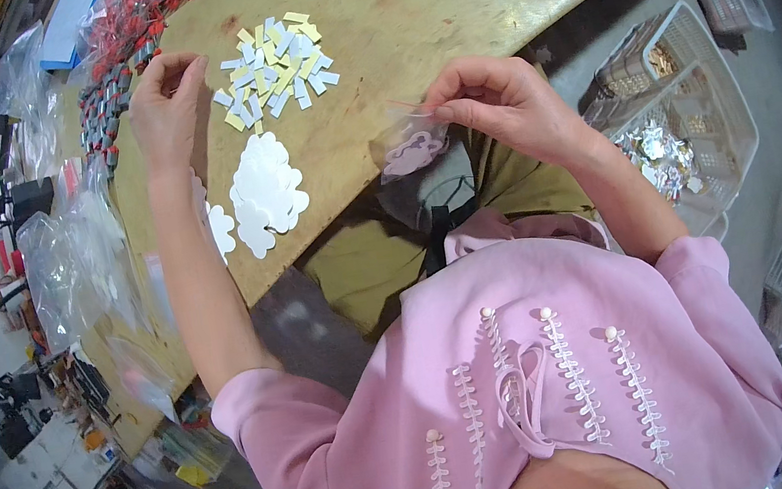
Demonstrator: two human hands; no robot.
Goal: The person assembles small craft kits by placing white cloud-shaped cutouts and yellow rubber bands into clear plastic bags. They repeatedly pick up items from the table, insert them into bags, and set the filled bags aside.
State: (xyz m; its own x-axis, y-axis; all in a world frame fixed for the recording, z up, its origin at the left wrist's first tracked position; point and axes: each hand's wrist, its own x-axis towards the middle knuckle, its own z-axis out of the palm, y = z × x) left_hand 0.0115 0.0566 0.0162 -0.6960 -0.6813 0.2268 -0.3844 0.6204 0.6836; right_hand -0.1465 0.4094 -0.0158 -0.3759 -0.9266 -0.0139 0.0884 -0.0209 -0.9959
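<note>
My right hand (504,104) pinches the top edge of a small clear plastic bag (410,148) with a pale pink cloud-shaped piece inside, held over the table's near edge. My left hand (163,101) reaches onto the wooden table (397,11), fingers bent together beside a scatter of small white and yellow paper tabs (277,71); whether it holds anything I cannot tell. A pile of white cloud-shaped cutouts (266,194) lies between the two hands.
Red and grey small parts (116,58) are heaped at the table's far left. Clear plastic bags (75,261) lie along the left edge. A white plastic basket (685,114) with shiny foil pieces stands on my right. A blue box (71,24) sits at the far corner.
</note>
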